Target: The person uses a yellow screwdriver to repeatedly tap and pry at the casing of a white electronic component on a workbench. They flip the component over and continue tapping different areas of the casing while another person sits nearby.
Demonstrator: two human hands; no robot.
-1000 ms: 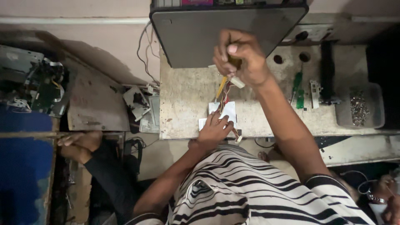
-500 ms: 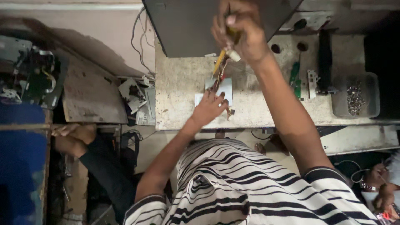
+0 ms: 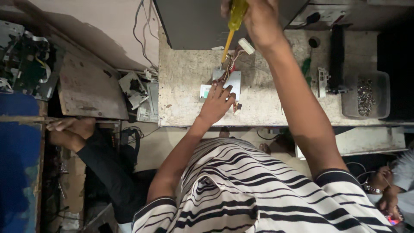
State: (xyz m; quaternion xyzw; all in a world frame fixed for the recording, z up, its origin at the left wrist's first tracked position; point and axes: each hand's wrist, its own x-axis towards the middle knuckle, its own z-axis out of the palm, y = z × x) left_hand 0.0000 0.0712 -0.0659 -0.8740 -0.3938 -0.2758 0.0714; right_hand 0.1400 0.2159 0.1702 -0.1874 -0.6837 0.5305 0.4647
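The right hand (image 3: 258, 19) is closed tight around a yellow screwdriver (image 3: 233, 26), and the tip points down at a small white board (image 3: 230, 80) that lies on the stone bench (image 3: 185, 86). The left hand (image 3: 215, 103) lies flat with its fingers spread, pressing on the near edge of the board to keep it in place. A bunch of red and yellow wires (image 3: 230, 64) comes off the far side of the board, with a white plug (image 3: 246, 45) at the end, just under the right hand. A moment ago the right hand was lower and closer to the board; now it is lifted higher, near the grey case (image 3: 194, 21) at the back of the bench, and the screwdriver stands more upright over the board. The left hand has stayed on the board the whole time. So it looks like the tool is being set straight on one spot of the board while the other hand keeps it from sliding. To the right of the board lie a green tool (image 3: 306, 67), a black bar (image 3: 336, 56) and a clear tub of screws (image 3: 365, 95). Far to the left of the board, another person's hand (image 3: 71, 127) rests on a ledge.
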